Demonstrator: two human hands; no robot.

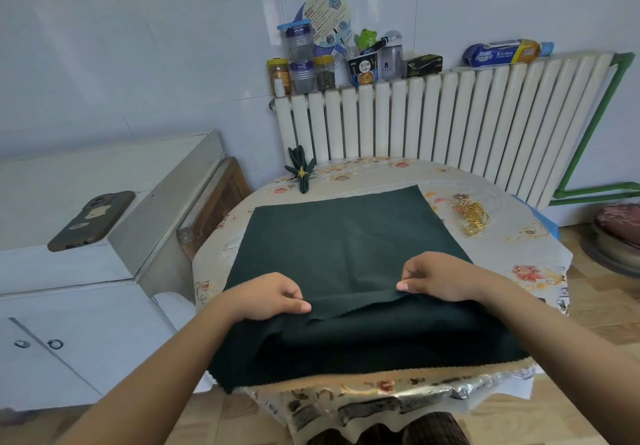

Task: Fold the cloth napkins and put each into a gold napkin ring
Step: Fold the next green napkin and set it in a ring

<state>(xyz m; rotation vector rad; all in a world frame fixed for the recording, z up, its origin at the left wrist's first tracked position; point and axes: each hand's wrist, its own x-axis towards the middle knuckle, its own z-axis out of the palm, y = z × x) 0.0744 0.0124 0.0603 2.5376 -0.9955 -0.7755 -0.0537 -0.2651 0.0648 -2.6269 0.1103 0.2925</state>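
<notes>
A dark green cloth napkin [343, 236] lies spread flat over the round table, its near part bunched into a fold that hangs toward the front edge. My left hand [266, 297] pinches the folded edge on the left side. My right hand [433, 276] pinches the same edge on the right. A pile of gold napkin rings [472, 217] sits at the table's right, beyond the napkin's far right corner. A finished green napkin in a gold ring [302, 171] lies at the far left of the table.
The table wears a floral plastic cover [526, 271]. A white radiator [450, 119] behind it carries jars and packets. A white cabinet at left holds a phone [91, 221]. A cushioned stool [616, 233] stands at right.
</notes>
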